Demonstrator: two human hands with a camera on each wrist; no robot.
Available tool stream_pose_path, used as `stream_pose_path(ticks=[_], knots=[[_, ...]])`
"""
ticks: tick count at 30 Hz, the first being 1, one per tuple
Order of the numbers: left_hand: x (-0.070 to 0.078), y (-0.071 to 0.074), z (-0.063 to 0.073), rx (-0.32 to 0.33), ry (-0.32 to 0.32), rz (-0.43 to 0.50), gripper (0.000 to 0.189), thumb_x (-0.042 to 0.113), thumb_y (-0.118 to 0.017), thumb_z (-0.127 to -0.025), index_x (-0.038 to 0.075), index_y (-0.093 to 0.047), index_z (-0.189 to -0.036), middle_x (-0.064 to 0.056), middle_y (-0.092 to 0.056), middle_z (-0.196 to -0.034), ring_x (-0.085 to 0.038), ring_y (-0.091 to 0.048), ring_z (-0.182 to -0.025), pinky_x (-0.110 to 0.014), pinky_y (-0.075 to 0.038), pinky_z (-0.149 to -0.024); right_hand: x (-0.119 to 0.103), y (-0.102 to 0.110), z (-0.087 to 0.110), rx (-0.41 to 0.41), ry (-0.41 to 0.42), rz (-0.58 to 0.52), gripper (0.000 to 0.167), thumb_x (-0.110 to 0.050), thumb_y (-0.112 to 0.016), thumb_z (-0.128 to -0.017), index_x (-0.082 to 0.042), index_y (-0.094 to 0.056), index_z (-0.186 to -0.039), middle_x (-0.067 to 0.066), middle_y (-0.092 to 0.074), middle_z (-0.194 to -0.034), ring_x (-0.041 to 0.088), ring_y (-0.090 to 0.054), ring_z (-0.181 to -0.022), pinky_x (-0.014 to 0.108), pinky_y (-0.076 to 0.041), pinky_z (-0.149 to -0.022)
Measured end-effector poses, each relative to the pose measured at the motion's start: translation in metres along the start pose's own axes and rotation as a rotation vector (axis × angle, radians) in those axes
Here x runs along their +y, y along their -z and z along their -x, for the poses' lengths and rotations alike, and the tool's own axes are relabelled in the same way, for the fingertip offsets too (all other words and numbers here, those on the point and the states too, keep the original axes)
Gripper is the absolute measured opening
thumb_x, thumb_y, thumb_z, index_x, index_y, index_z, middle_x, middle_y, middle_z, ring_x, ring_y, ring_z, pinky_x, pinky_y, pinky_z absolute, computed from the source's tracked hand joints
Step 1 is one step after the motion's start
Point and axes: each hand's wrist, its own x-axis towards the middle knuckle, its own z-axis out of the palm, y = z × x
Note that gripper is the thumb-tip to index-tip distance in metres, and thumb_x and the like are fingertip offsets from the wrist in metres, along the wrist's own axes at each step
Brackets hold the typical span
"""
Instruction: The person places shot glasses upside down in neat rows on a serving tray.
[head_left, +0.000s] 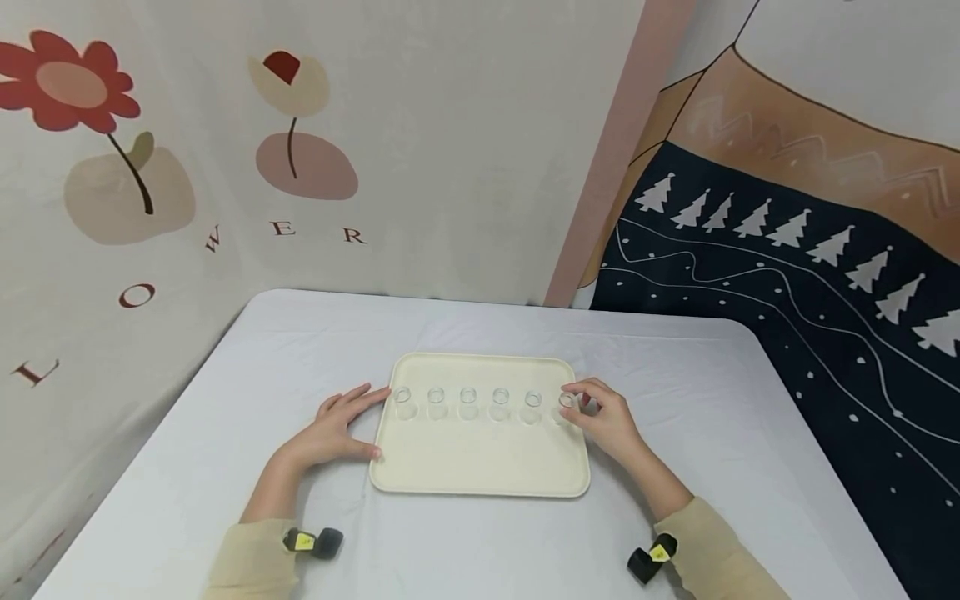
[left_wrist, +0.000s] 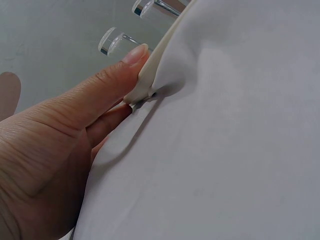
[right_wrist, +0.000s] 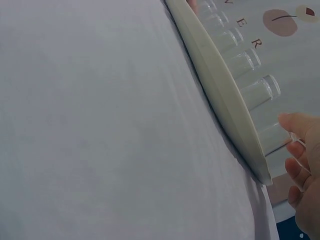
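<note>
A row of several small clear glasses (head_left: 468, 403) stands upright on a cream tray (head_left: 480, 467). My right hand (head_left: 603, 417) pinches the rightmost small glass (right_wrist: 274, 140) near its rim, thumb on one side and forefinger on the other. A dark reddish patch shows between its fingers in the head view, and a thin clear edge in the right wrist view; what they belong to I cannot tell. At the tray's left edge, my left hand (head_left: 330, 433) has thumb and fingers spread, their tips touching the rim. Its thumb (left_wrist: 112, 80) lies along the rim in the left wrist view.
A white cloth covers the table (head_left: 480, 542) around the tray. Behind it hangs a pale curtain (head_left: 465, 167) with printed flowers and letters. To the right is a dark cloth (head_left: 750, 275) with white trees. Both wrists wear small black cameras.
</note>
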Motion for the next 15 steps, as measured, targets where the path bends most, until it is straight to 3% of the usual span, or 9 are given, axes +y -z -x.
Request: stream_pose_path(ticks=[8,15], knots=[[0.0,-0.001,-0.001,-0.003,0.027,0.004,0.101,0.049,-0.084,-0.061,0.023,-0.04,-0.147,-0.019,-0.019,-0.155,-0.049,0.001,-0.137,-0.075,-0.008,-0.099,-0.001,0.007,0.002,-0.01,0.018,0.026,0.039,-0.01,-0.081,-0.076,-0.007,-0.068,-0.113,0.002,-0.065,-0.101,0.019,-0.054,-0.081,0.028,-0.042,-0.062],[0.002,0.004,0.001,-0.008,0.045,-0.005,0.1,0.05,-0.084,-0.061,0.024,-0.04,-0.147,-0.019,-0.019,-0.155,-0.051,-0.001,-0.136,-0.077,-0.009,-0.096,-0.004,0.032,0.0,0.007,0.054,0.073,0.037,-0.007,-0.078,-0.079,-0.005,-0.067,-0.114,0.006,-0.066,-0.101,0.022,-0.055,-0.085,0.039,-0.041,-0.072]])
